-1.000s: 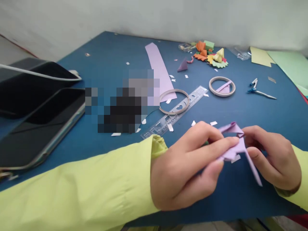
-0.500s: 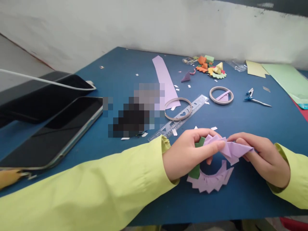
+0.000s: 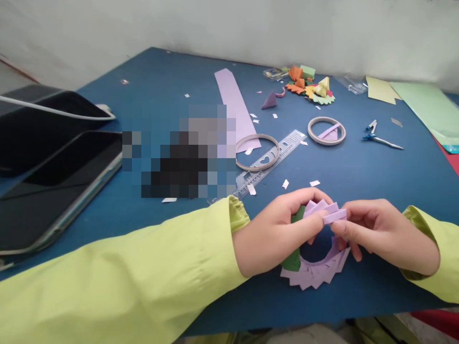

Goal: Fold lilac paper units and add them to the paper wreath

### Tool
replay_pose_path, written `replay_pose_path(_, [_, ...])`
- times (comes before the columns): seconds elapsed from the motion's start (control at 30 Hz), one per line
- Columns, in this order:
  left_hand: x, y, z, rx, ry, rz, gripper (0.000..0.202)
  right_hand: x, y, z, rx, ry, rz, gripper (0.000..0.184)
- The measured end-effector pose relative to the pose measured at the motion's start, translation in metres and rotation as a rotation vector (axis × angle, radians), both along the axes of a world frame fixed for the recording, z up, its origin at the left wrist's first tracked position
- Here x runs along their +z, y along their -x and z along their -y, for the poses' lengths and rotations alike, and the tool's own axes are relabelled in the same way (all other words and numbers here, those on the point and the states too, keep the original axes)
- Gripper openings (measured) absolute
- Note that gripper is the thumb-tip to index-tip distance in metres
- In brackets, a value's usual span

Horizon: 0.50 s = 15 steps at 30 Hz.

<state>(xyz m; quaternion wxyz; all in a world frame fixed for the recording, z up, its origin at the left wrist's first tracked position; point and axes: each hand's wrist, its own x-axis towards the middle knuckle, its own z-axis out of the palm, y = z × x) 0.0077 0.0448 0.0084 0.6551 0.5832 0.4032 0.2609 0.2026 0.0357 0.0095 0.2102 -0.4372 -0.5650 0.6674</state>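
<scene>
A ring of folded lilac paper pieces (image 3: 315, 272) with a dark green piece at its left lies on the blue table (image 3: 161, 86) near the front edge. My left hand (image 3: 276, 234) pinches the top of the ring with thumb and fingers. My right hand (image 3: 376, 234) pinches a small folded lilac piece (image 3: 335, 216) against the ring's top, touching the left hand's fingertips. Both arms wear yellow-green sleeves.
Behind the hands lie a clear ruler (image 3: 265, 165), two thin hoops (image 3: 258, 152) (image 3: 326, 130), a long lilac paper strip (image 3: 234, 105), a pile of coloured folded pieces (image 3: 310, 86), a compass (image 3: 380, 136) and green sheets (image 3: 426, 107). A tablet (image 3: 53, 191) and a dark case (image 3: 39, 119) sit left.
The long lilac piece held out between both hands has been folded short and brought onto the top of the ring. The camera has tilted down slightly.
</scene>
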Motion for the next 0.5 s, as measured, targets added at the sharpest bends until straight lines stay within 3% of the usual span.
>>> replay_pose_path(0.13, [0.002, 0.001, 0.003, -0.032, 0.072, 0.097, 0.026, -0.001, -0.002, 0.002, 0.016, -0.036, 0.022, 0.025])
replay_pose_path(0.27, [0.002, 0.003, 0.001, -0.121, 0.076, 0.062, 0.025, -0.004, -0.002, 0.006, -0.021, -0.124, 0.066, 0.026])
replay_pose_path(0.4, [0.001, 0.004, 0.000, -0.111, 0.034, 0.058, 0.026, -0.005, -0.001, 0.013, -0.207, -0.471, 0.181, 0.024])
replay_pose_path(0.5, [0.002, 0.004, -0.001, -0.112, 0.067, 0.069, 0.034, -0.005, -0.002, 0.014, -0.230, -0.652, 0.221, 0.017])
